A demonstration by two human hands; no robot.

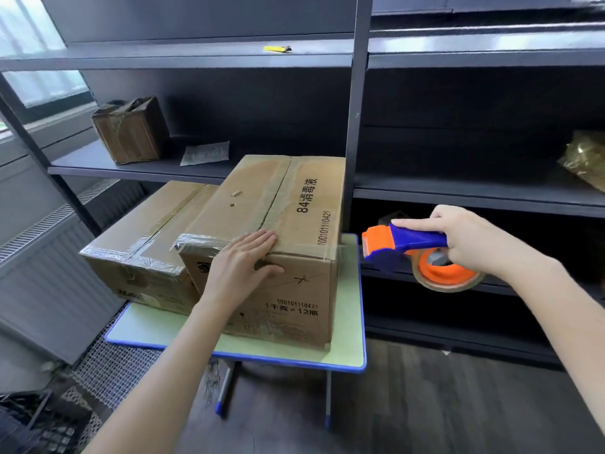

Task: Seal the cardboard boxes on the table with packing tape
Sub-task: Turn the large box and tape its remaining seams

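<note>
Two cardboard boxes stand side by side on a small blue-edged table (347,355). The larger box (294,204), printed with black characters, is on the right; a lower box (144,237) with clear tape over its top seam is on the left. My left hand (244,263) lies flat over the larger box's near top edge, fingers on the top and thumb on the front face. My right hand (468,240) grips the blue and orange tape dispenser (409,244) just right of the box's near right corner. A clear strip of tape runs from the dispenser onto that near edge.
Dark metal shelving (357,126) stands right behind the table, its upright post close to the larger box. On the shelves are a small worn box (131,129), a flat packet (206,154), a yellow object (276,49) and a gold bag (586,158). A radiator (49,257) lines the left wall.
</note>
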